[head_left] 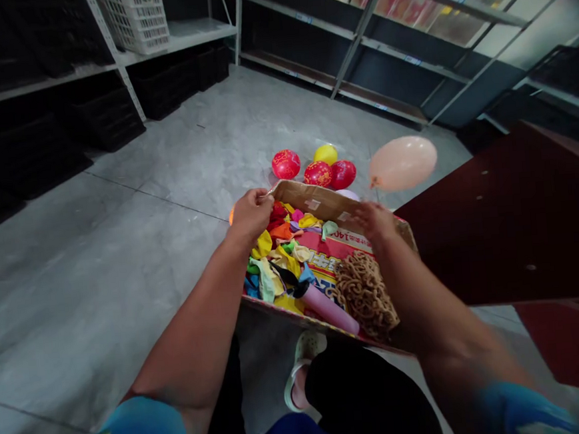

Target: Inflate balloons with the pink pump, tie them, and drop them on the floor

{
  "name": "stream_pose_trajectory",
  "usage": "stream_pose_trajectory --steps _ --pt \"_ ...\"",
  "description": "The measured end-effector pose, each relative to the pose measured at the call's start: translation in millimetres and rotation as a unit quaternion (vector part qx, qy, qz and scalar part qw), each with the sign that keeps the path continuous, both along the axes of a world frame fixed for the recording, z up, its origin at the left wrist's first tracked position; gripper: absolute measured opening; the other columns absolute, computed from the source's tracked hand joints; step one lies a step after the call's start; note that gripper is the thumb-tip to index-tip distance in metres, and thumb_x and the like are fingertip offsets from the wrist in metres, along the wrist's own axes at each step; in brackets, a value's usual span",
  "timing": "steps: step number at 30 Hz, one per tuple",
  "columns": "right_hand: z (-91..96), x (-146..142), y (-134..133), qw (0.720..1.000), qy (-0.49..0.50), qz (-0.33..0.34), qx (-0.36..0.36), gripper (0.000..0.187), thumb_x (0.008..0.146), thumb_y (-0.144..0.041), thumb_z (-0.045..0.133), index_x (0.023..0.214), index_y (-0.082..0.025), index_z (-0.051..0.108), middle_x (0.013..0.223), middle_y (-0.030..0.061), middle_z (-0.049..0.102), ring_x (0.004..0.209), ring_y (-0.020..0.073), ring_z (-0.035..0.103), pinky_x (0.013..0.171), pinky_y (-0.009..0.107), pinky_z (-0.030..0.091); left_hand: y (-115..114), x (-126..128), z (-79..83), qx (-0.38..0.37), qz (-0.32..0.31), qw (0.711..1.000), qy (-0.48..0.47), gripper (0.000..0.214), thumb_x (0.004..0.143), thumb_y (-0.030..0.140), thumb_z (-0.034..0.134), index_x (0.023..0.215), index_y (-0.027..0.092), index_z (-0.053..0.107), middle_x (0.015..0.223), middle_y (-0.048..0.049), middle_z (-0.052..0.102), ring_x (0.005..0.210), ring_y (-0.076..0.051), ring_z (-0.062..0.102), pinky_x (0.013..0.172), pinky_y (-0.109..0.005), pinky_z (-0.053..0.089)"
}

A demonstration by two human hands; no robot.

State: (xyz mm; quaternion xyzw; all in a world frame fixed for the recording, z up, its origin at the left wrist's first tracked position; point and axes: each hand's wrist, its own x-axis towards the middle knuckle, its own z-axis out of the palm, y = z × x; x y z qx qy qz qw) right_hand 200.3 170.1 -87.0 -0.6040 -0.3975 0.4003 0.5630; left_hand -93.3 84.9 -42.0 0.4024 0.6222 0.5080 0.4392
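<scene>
A shallow cardboard box (312, 192) in front of me holds limp uninflated balloons (285, 257) in many colours on its left side. To their right lie a pink-and-black balloon hand pump (329, 307) and a heap of tan rubber bands (366, 294). At the box's far left corner my left hand (253, 214) is closed in a pinch; what is between the fingertips is too small to make out. My right hand (377, 222) is over the box's far right part, its fingers smeared by motion. Just beyond it is an inflated peach balloon (403, 162), its knot near those fingers.
Inflated red balloons (317, 174) and a yellow balloon (325, 154) are on the grey floor (173, 273) past the box. Dark red furniture (511, 226) stands close on the right. Metal shelves (299, 19) line the back, with black crates (96, 118) at left.
</scene>
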Motion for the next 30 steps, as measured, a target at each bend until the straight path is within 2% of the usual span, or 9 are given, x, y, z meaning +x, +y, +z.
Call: stream_pose_trajectory --steps 3,6,9,12,16,21,25,27,30 --pt "-38.6 -54.8 -13.5 0.989 -0.071 0.115 -0.059 0.008 0.068 -0.021 0.065 0.069 -0.016 0.058 0.058 -0.0019 0.059 0.047 0.0117 0.054 0.046 0.026 0.048 -1.2 3.4 5.4 -0.01 0.02 0.989 -0.144 0.027 0.078 0.022 0.053 0.104 0.014 0.054 0.093 -0.0074 0.064 0.068 -0.01 0.059 0.058 -0.021 0.045" --pt "-63.1 -100.6 -19.6 0.965 -0.158 0.199 -0.069 0.005 0.066 -0.015 0.065 0.07 -0.016 0.063 0.058 -0.0021 0.06 0.051 0.0119 0.055 0.052 0.026 0.048 -1.8 5.8 5.6 -0.013 0.023 0.979 -0.2 0.023 0.077 0.021 0.055 0.1 0.015 0.054 0.093 -0.007 0.064 0.067 -0.008 0.058 0.057 -0.02 0.045" --pt "-73.0 -124.4 -20.1 0.935 -0.256 0.244 -0.03 0.013 0.063 -0.008 0.062 0.072 -0.017 0.067 0.07 -0.0022 0.062 0.066 0.0123 0.056 0.068 0.027 0.047 -0.7 5.5 2.1 -0.014 0.018 0.977 -0.211 0.021 0.076 0.019 0.055 0.098 0.015 0.054 0.094 -0.0066 0.064 0.066 -0.008 0.058 0.057 -0.02 0.045" --pt "-72.9 -129.9 -20.3 0.896 -0.344 0.279 0.012 0.017 0.064 -0.005 0.058 0.07 -0.018 0.067 0.084 0.0004 0.062 0.081 0.0139 0.055 0.078 0.026 0.043 0.2 5.6 0.1 -0.015 0.015 0.978 -0.206 0.021 0.076 0.016 0.056 0.096 0.015 0.055 0.092 -0.0068 0.065 0.064 -0.007 0.057 0.058 -0.019 0.045" --pt "-55.6 -119.5 -21.6 0.84 -0.448 0.304 0.038 0.013 0.065 -0.007 0.058 0.067 -0.018 0.065 0.089 0.0043 0.063 0.081 0.0163 0.055 0.076 0.026 0.041 -1.1 6.7 1.3 -0.024 0.014 0.98 -0.198 0.021 0.076 0.015 0.055 0.097 0.014 0.055 0.087 -0.0066 0.064 0.063 -0.007 0.056 0.056 -0.019 0.044" --pt "-8.7 -96.6 -26.4 0.771 -0.56 0.301 0.038 0.009 0.068 -0.014 0.059 0.072 -0.02 0.065 0.074 0.0041 0.065 0.069 0.0189 0.056 0.065 0.027 0.037 -5.9 13.5 2.4 -0.047 -0.009 0.982 -0.183 0.022 0.075 0.016 0.056 0.097 0.015 0.053 0.086 -0.0064 0.064 0.061 -0.007 0.055 0.052 -0.018 0.042" --pt "27.0 -91.9 -34.9 0.73 -0.625 0.276 0.035 0.009 0.072 -0.019 0.058 0.072 -0.022 0.067 0.068 0.0047 0.066 0.064 0.02 0.057 0.06 0.028 0.034 -14.0 32.0 0.4 -0.11 -0.067 0.973 -0.192 0.011 0.078 0.022 0.055 0.087 0.015 0.054 0.083 -0.0065 0.065 0.056 -0.007 0.055 0.05 -0.019 0.041" --pt "41.1 -95.4 -39.7 0.716 -0.648 0.257 0.037 0.011 0.075 -0.023 0.057 0.073 -0.022 0.068 0.069 0.0063 0.067 0.065 0.0209 0.058 0.059 0.029 0.034 -20.3 44.2 -3.0 -0.167 -0.129 0.95 -0.23 0.019 0.083 0.032 0.051 0.08 0.014 0.056 0.079 -0.0085 0.066 0.056 -0.009 0.057 0.051 -0.021 0.042" --pt "59.6 -102.4 -49.5 0.701 -0.673 0.233 0.036 0.015 0.078 -0.028 0.056 0.075 -0.021 0.069 0.071 0.0084 0.068 0.066 0.0227 0.059 0.058 0.029 0.034 -30.8 62.4 -10.5 -0.27 -0.241 0.868 -0.339 0.053 0.085 0.057 0.035 0.074 0.012 0.06 0.074 -0.0143 0.066 0.064 -0.018 0.063 0.054 -0.028 0.047"
